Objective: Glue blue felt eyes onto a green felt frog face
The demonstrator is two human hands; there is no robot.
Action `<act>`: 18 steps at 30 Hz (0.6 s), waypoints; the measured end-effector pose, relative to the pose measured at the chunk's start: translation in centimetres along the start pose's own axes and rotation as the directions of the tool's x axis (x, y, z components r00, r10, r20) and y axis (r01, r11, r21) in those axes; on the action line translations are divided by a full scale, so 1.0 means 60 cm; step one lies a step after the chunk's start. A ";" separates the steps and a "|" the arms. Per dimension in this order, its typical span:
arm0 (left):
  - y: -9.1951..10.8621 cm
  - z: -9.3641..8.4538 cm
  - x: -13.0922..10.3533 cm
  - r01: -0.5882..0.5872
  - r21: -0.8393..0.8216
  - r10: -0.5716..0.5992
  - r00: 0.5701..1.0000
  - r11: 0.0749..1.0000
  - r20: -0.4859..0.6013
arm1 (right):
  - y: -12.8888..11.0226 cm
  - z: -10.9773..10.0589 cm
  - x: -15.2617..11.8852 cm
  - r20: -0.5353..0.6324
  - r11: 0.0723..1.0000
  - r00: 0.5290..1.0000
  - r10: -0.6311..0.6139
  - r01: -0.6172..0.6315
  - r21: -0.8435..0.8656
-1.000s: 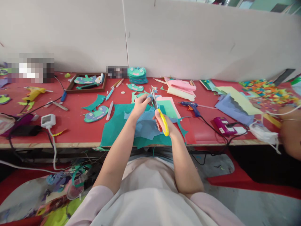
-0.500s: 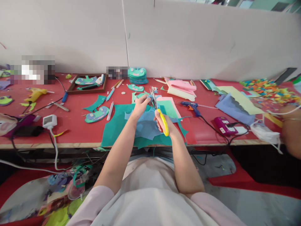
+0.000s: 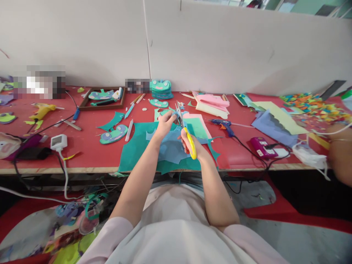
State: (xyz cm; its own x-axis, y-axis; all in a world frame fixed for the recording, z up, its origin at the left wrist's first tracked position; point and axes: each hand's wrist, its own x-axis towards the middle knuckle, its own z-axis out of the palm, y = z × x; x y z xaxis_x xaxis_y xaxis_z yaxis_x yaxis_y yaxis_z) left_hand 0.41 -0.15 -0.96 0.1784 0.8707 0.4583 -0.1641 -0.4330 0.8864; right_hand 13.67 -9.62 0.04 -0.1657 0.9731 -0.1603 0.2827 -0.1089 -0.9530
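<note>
- Left forearm (image 3: pixel 140 172): extended forward and inward across the near edge of the desk (image 3: pixel 236 156), toward the far part of the dark green sheet (image 3: pixel 132 148).
- Left hand (image 3: pixel 165 121): thumb and fingers closed; a small blue piece (image 3: pixel 175 113) is pinched at their tips, over the far edge of the dark green sheet.
- Right forearm (image 3: pixel 217 187): slanted inward, the wrist being held over the right part of the dark green sheet.
- Right hand (image 3: pixel 200 147): wrapped around the yellow handle of the scissors (image 3: pixel 186 130); the blades are pointed away from the body, slightly parted, just beside the left fingertips.
- Blue sheet (image 3: pixel 170 150): laid on the dark green sheet, beneath the hands.
- Stacked green faces (image 3: pixel 161 90): set beyond the dark green sheet.
- Glue gun (image 3: pixel 225 126) and purple socket block (image 3: pixel 262 147): placed to the right of the dark green sheet.
- White device (image 3: pixel 58 142): stood well to the left of the dark green sheet; its small screen cannot be read.
- Pixelated patch (image 3: pixel 137 85): seen beyond the dark green sheet, its content obscured.
</note>
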 end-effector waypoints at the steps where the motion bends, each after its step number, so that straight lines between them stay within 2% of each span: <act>1: 0.001 0.000 0.000 0.000 -0.007 0.000 1.000 1.000 0.007 | -0.002 0.000 0.000 -0.001 1.000 1.000 0.002 -0.002 -0.007; 11: 0.010 -0.002 0.000 -0.007 -0.015 0.007 1.000 1.000 0.019 | 0.006 -0.006 0.003 0.002 1.000 1.000 -0.009 0.009 -0.021; 18: 0.009 -0.002 0.000 0.003 -0.006 -0.003 1.000 1.000 0.014 | 0.005 -0.003 0.000 0.008 0.999 1.000 0.005 -0.006 0.046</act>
State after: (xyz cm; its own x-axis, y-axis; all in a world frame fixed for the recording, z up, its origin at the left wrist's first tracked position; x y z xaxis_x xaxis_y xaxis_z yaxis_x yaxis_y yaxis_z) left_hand 0.18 -0.37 -0.48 0.1928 0.8687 0.4563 -0.1698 -0.4285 0.8874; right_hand 13.90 -9.65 -0.21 -0.1716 0.9709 -0.1673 0.2397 -0.1235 -0.9629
